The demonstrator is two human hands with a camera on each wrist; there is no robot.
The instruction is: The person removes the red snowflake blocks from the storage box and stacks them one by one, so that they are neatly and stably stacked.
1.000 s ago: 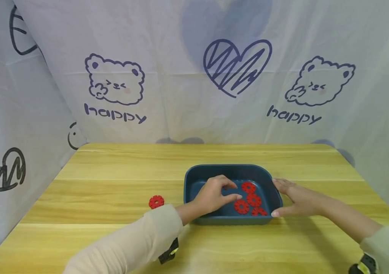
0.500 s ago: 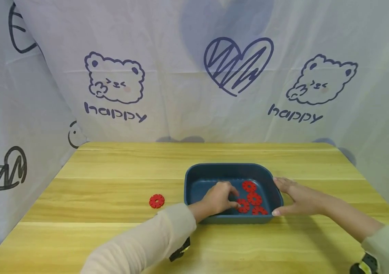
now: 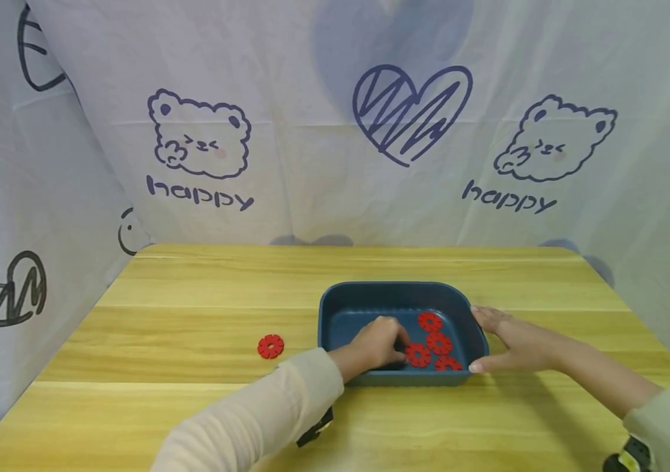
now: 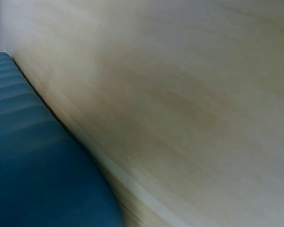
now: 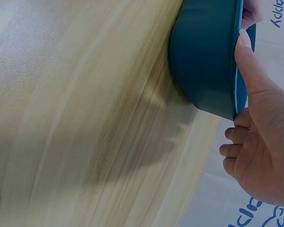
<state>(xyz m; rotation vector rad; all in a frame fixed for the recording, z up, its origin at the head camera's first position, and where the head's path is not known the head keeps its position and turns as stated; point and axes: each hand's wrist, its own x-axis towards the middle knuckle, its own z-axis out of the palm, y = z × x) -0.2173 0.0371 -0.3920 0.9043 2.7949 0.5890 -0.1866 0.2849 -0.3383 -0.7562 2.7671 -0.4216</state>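
Observation:
A dark blue rectangular box [image 3: 394, 377] holds several red notched building discs [image 3: 439, 343] at its right end. My left hand [image 3: 373, 344] reaches inside over the near wall, with its fingers bent down. The fingertips are right at the left edge of the nearest red disc [image 3: 418, 354]; I cannot tell whether they pinch it. My right hand [image 3: 514, 341] holds the box's right end. Its thumb [image 5: 246, 45] lies on the rim, while the other fingers curl by the outer end. One more red disc [image 3: 271, 346] lies flat on the table, left of the box.
The wooden table [image 3: 193, 282] carries the box near its middle. Behind it hangs a pale cloth [image 3: 305, 164] with printed bears and hearts. In the left wrist view only the box's outer wall [image 4: 38, 161] and the tabletop show.
My left hand has moved right and lower in the box to the nearest disc, then drawn its fingertips slightly left. The right hand keeps its place on the box's end.

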